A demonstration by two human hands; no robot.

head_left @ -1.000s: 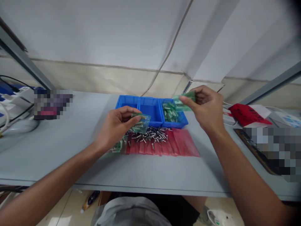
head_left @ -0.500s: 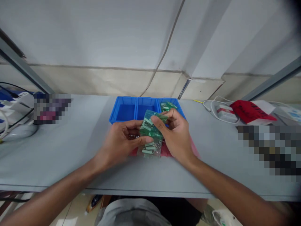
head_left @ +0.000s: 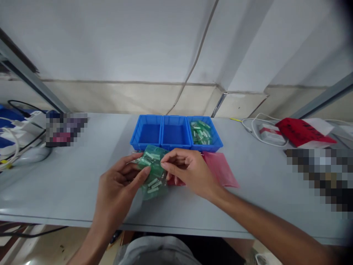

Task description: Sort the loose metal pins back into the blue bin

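My left hand is closed on green-tinted clear plastic bags holding several small pale strip-like parts, its thumb lying over their left side. Fingers bent, my right hand pinches at the right edge of the same bags. Both hands are just above the table, in front of three joined blue bins. In the right bin lie more green bags of the same pale parts. Pink plastic lies flat beneath and to the right of my right hand.
The left bin and middle bin show bare blue floors. White plugs and cables and a grey computer mouse are at the left. A red packet and a white cable lie at the right.
The bags have moved left and toward me with my left hand. My right thumb has come off their top face to the right edge, and the right bin is now uncovered.
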